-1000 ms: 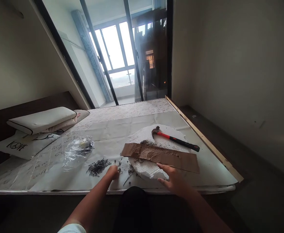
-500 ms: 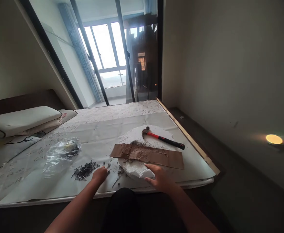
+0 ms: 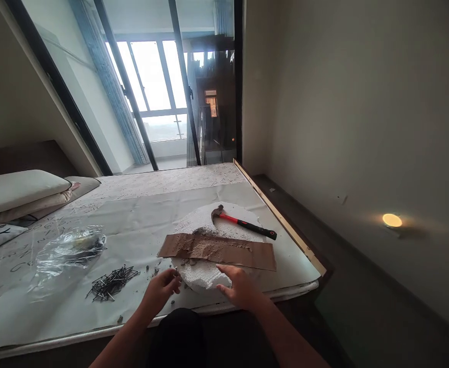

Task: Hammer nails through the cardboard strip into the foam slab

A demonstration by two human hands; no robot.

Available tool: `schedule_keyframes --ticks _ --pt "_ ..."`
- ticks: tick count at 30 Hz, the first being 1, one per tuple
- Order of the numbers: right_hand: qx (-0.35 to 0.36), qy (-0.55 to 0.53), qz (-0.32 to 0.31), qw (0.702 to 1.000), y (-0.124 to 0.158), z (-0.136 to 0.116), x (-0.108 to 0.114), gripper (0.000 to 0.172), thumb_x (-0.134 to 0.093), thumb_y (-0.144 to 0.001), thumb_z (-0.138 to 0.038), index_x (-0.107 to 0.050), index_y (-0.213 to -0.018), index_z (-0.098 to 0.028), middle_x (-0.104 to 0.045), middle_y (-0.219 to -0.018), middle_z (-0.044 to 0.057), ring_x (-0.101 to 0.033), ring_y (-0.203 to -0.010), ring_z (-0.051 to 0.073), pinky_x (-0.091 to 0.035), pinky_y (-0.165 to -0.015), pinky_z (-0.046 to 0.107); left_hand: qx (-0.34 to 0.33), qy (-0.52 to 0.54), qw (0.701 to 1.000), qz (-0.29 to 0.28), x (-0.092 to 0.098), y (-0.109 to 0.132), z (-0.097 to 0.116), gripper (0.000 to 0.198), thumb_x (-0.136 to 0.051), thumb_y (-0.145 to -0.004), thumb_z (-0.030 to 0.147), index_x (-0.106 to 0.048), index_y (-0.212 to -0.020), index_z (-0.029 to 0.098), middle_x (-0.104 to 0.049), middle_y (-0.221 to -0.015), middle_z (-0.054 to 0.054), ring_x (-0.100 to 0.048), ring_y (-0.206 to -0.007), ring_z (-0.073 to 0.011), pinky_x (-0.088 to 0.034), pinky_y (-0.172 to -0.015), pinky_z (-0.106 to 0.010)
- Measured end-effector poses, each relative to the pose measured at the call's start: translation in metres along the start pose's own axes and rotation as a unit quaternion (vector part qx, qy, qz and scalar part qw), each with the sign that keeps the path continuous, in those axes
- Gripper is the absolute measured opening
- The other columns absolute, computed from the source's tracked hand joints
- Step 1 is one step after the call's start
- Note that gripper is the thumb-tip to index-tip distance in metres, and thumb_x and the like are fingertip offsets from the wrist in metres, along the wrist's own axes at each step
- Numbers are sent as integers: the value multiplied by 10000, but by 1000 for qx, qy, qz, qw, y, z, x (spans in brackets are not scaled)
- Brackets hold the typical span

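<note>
My left hand (image 3: 161,290) is closed in a pinch near the left edge of a round white foam board (image 3: 212,280); whatever is between the fingertips is too small to make out. To its left lies a pile of nails (image 3: 113,282). My right hand (image 3: 238,289) is open over the near edge of the foam, thumb and forefinger apart and nothing between them. Across the board lies a strip of brown cardboard (image 3: 216,250), its surface pitted and crumbly. Behind the strip a claw hammer (image 3: 243,223) with a red and black handle rests on the foam.
A clear plastic bag (image 3: 69,250) with contents I cannot make out lies on the covered bed (image 3: 128,214). Grey crumbs are scattered by the board. Pillows (image 3: 21,191) are stacked at the left. A wooden strip (image 3: 281,217) runs along the bed's right edge, with a wall beyond.
My left hand has come away from the debris beside the nails and moved toward the foam board, fingers pinched. My right hand stays open by the board. The view has shifted slightly right.
</note>
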State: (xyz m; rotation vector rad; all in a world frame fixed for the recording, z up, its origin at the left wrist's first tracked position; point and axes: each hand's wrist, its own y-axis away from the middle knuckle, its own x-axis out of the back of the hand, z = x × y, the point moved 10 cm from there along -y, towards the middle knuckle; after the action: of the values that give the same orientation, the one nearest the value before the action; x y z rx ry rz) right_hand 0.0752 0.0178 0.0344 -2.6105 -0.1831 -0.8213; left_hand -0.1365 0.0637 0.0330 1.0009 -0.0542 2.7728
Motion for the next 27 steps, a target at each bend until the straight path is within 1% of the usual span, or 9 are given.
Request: schedule_keyframes --ticks 2,4,9,11,13,15,20,23,27 --pt "-4 1 8 1000 -2 1 -1 501 -582 -743 -258 -531 -1211 -85 -605 -1165 163 -547 -1082 247 -423 -938 369 -14 29 999 -13 -18 -3 20 308 -476 -734 469 -572 -678 183 -621 -593 -6 -573 -579 -153 -440 -589 -256" --pt "-7 -5 17 1000 -3 2 -2 488 -571 -747 -247 -532 -1210 -95 -606 -1168 154 -548 -1081 241 -422 -940 373 -27 40 999 -6 -33 -13 31 327 -487 -734 474 -580 -651 172 -618 -604 -14 -564 -583 -149 -434 -582 -254" --pt "-21 -16 42 999 -4 8 4 456 -549 -753 -228 -544 -1196 -121 -612 -1162 142 -557 -1071 238 -426 -936 387 -67 100 992 20 -60 -48 44 297 -537 -695 383 -608 -872 155 -600 -598 2 -536 -553 -136 -418 -541 -243" --pt "-31 -14 50 998 -4 10 8 440 -535 -760 -227 -553 -1186 -120 -620 -1148 141 -567 -1052 241 -434 -923 388 -85 100 991 28 -68 -61 51 250 -537 -693 354 -611 -833 161 -623 -629 -12 -557 -586 -143 -423 -557 -244" --pt "-43 -10 49 998 -3 10 11 423 -524 -765 -226 -565 -1171 -114 -631 -1125 143 -576 -1032 245 -441 -912 386 -94 87 991 34 -73 -73 59 209 -519 -709 346 -617 -748 166 -644 -658 -25 -578 -624 -153 -424 -568 -242" --pt "-55 -4 35 998 -2 8 9 414 -517 -769 -223 -571 -1160 -99 -633 -1114 151 -574 -1029 249 -441 -909 377 -103 58 992 50 -77 -82 67 232 -499 -734 356 -628 -691 168 -648 -655 -28 -584 -634 -157 -420 -569 -240" --pt "-46 19 -31 998 3 -7 -5 411 -525 -745 -190 -585 -1143 -106 -644 -1089 134 -571 -1025 239 -430 -918 338 -158 -46 983 87 -90 -102 87 184 -532 -748 276 -674 -675 185 -680 -708 -25 -597 -675 -150 -425 -637 -240" --pt "-46 23 -57 997 5 -11 -10 409 -520 -757 -211 -580 -1151 -121 -647 -1082 122 -577 -1013 240 -435 -908 338 -172 -79 978 87 -103 -114 89 156 -546 -749 225 -685 -688 187 -697 -754 -38 -611 -708 -153 -435 -682 -250" --pt "-56 17 -68 996 5 -8 -12 412 -514 -768 -226 -572 -1166 -137 -641 -1104 116 -575 -1024 244 -431 -918 347 -166 -98 977 88 -113 -126 83 155 -543 -757 209 -690 -711 187 -703 -789 -48 -619 -732 -163 -443 -708 -267"
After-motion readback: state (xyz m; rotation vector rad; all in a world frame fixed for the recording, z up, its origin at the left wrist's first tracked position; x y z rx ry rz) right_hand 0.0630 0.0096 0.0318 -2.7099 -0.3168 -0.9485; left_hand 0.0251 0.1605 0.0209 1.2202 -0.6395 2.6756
